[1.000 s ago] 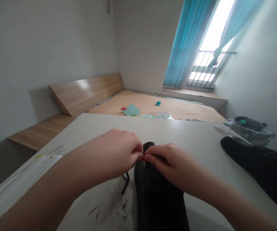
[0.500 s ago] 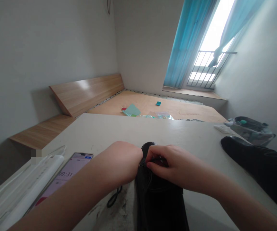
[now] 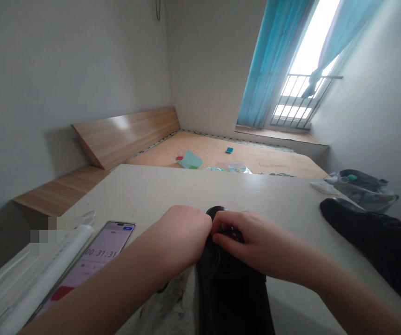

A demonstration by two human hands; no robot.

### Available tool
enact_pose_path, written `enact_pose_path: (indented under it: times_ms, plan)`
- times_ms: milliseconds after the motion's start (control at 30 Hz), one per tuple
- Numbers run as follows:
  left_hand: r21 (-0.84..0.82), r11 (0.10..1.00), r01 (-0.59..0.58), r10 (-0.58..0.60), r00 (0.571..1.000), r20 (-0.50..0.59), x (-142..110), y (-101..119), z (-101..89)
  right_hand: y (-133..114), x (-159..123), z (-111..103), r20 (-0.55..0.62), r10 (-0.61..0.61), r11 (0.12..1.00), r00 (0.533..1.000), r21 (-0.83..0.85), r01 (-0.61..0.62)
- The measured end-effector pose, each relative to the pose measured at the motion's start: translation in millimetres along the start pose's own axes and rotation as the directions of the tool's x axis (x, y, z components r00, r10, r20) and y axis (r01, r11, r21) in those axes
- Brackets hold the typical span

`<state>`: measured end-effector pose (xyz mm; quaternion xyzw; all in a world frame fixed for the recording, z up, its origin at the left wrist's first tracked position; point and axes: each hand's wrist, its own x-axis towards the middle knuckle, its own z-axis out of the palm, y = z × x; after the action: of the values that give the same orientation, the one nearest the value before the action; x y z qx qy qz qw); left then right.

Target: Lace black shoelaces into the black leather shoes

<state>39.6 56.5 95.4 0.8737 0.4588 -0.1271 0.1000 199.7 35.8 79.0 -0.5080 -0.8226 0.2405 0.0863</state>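
A black lace-up shoe (image 3: 235,298) rests on the white table, its toe pointing away from me. Over its lacing, both of my hands are close together. My left hand (image 3: 190,232) is curled with the wrist bent, its back hiding the fingers and whatever they hold. Thumb and index finger of my right hand (image 3: 237,232) are pinched at the lacing, seemingly on the shoelace (image 3: 217,253); the pinch point is partly hidden. Part of a dark lace end (image 3: 163,288) shows below my left forearm.
A second black shoe (image 3: 371,237) lies at the right of the table (image 3: 158,184). On the left are a phone (image 3: 106,246) showing a timer and a long white object (image 3: 64,260) in clear plastic. A bag-lined bin (image 3: 368,190) stands beyond the right edge. Behind is a bed (image 3: 203,144).
My left hand has shifted slightly right, closer to my right fingers. The dark lace loop beside the shoe is now mostly hidden by my left forearm. My right hand has barely moved.
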Motion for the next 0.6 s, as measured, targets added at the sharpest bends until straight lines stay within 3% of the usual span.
enact_pose_path:
  times_ms: [233, 600]
  plan:
    - [-0.041, 0.999, 0.032, -0.035, 0.997, -0.074, 0, 3, -1.7, -2, 4, 7, -0.009, 0.063, 0.987, 0.998, -0.144, -0.063]
    - [-0.091, 0.996, 0.005, -0.009, 0.999, -0.046, -3, 3, 3.1, -2, 10, 19, -0.103, 0.077, 0.988, 0.992, -0.126, -0.090]
